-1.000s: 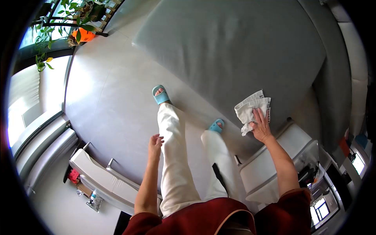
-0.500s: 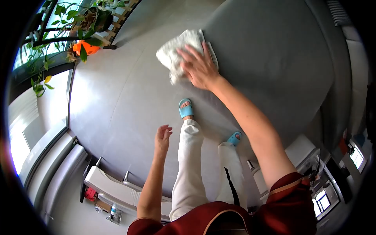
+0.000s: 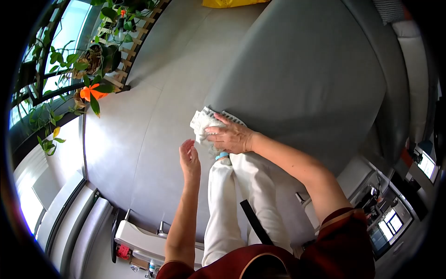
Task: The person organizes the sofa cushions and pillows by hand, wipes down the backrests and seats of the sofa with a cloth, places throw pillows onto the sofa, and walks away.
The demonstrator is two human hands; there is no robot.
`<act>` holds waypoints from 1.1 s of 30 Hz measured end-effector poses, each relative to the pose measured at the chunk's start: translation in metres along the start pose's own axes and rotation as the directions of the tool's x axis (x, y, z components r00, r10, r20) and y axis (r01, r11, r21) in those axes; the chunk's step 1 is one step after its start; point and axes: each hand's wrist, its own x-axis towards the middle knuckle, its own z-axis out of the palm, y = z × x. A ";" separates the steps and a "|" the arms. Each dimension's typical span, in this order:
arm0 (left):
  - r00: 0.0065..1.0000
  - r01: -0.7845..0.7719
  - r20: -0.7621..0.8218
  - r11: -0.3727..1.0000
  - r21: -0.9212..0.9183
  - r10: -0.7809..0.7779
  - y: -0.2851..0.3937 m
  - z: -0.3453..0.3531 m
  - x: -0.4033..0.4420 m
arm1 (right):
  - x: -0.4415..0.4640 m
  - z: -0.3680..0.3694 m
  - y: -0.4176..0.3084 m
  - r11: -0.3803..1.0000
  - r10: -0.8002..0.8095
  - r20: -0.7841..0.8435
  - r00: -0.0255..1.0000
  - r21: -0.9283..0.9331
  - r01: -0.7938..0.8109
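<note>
A white cloth [image 3: 203, 124] with a dark-patterned edge is bunched under my right hand [image 3: 231, 136], whose fingers press and grip it near the left corner of a large grey surface [image 3: 306, 74]. My left hand [image 3: 189, 156] is raised just left of the cloth, its fingers slightly bent and close to one another, with nothing in them. The cloth and my right hand hide most of a blue slipper [image 3: 222, 155] at the end of my white trouser legs.
Potted plants [image 3: 95, 60] on a slatted stand and an orange object [image 3: 90, 93] are at the upper left. A yellow item [image 3: 232, 3] shows at the top edge. White chairs [image 3: 144, 239] [image 3: 350, 179] stand at the lower left and right.
My right hand swept the cloth leftward and up across the grey surface, then back down toward my body. The view has shifted, and my feet are now closer together, mostly hidden.
</note>
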 end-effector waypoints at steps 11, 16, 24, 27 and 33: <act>0.993 -0.015 0.109 0.843 0.537 -0.051 0.101 0.129 0.073 | 0.004 -0.129 0.214 0.901 0.344 -0.275 0.898 -0.172 -0.398; 0.961 0.059 0.161 0.739 0.671 -0.223 0.207 0.230 0.144 | -0.032 -0.189 0.312 0.803 0.346 -0.396 0.850 -0.343 -0.487; 0.857 0.279 0.044 0.533 0.799 -0.513 0.219 0.257 0.182 | -0.065 -0.269 0.436 0.508 0.562 -0.480 0.674 -0.443 -0.739; 0.837 0.287 0.057 0.525 0.802 -0.545 0.216 0.259 0.189 | -0.083 -0.291 0.486 0.399 0.571 -0.566 0.595 -0.442 -0.804; 0.851 0.281 0.065 0.555 0.783 -0.521 0.205 0.262 0.190 | -0.098 -0.321 0.539 0.305 0.875 -0.361 0.324 -0.109 -0.946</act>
